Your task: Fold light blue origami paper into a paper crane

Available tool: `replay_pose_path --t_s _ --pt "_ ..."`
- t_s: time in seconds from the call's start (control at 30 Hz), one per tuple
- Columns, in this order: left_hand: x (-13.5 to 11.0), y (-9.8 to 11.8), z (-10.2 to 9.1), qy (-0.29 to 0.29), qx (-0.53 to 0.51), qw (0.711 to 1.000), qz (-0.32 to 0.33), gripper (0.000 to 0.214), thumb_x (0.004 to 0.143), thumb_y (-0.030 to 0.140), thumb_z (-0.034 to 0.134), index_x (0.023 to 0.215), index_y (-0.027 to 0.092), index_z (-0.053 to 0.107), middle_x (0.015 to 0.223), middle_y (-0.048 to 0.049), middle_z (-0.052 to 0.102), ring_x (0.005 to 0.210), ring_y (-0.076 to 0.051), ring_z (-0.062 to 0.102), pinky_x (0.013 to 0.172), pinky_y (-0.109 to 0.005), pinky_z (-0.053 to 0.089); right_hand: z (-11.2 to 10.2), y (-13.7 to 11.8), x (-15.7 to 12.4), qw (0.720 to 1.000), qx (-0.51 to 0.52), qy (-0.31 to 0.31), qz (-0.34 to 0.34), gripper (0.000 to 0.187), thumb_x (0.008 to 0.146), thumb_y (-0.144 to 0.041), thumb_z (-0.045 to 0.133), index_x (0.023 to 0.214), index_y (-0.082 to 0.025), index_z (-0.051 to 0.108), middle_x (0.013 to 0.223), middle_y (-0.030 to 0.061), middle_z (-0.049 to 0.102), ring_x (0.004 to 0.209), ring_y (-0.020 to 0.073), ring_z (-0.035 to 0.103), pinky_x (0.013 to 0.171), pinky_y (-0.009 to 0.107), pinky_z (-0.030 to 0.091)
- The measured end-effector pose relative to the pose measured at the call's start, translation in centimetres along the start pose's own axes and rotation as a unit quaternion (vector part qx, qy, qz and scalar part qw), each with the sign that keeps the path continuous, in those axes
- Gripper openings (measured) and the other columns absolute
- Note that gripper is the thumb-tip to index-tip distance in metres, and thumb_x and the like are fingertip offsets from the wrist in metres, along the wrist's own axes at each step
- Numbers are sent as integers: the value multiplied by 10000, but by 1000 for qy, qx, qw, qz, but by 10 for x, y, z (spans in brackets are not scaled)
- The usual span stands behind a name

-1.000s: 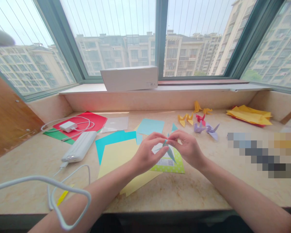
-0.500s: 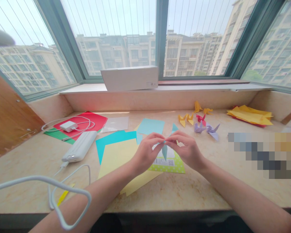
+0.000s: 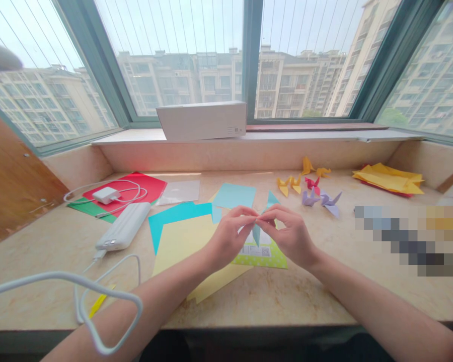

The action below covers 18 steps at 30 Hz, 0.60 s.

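My left hand and my right hand meet above the middle of the stone counter. Both pinch a small folded light-blue paper piece between thumb and fingers; a pointed flap hangs down from it and another tip rises behind my right hand. Under the hands lie a green dotted packet with a white label, a pale yellow sheet and a teal sheet. A light-blue square sheet lies just beyond.
Several folded paper cranes in yellow, red and lilac stand at the back right, near a stack of yellow sheets. On the left lie a white power bank, a charger with cable on red paper, and a white cable loop. A white box rests on the sill.
The hanging blue flap has swung from slanting down-right to pointing straight down, and the pinching fingertips have shifted slightly upward. Everything on the counter stays put.
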<state>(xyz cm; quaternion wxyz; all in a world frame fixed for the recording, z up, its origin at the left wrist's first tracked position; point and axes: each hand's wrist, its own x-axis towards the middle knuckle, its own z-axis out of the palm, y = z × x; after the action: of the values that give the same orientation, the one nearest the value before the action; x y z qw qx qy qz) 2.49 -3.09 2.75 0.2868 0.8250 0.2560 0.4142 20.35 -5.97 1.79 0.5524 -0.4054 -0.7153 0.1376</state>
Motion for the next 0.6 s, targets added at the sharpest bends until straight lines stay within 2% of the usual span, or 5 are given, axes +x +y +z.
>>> replay_pose_path --t_s 0.2,0.47,0.6 --pt "2 3 -1 -5 -28 1000 -2 261 971 211 503 1121 213 716 1118 -101 633 1058 -208 604 941 -366 497 0 5 3 998 22 43 38 84 875 -273 680 827 -219 724 776 24 661 711 165 592 675 314 506" --pt "3 0 3 18 -151 985 -87 230 935 324 593 1019 164 736 1092 -103 605 968 -185 610 830 -317 539 2 15 5 993 83 13 86 157 854 -348 703 931 -222 756 862 42 704 748 173 621 709 332 526" --pt "3 -3 3 40 -177 977 -112 237 877 329 680 1032 152 707 1067 -93 604 880 -151 617 769 -283 538 4 15 3 986 127 -2 108 220 837 -358 720 1009 -225 756 928 56 717 786 181 651 738 355 549"
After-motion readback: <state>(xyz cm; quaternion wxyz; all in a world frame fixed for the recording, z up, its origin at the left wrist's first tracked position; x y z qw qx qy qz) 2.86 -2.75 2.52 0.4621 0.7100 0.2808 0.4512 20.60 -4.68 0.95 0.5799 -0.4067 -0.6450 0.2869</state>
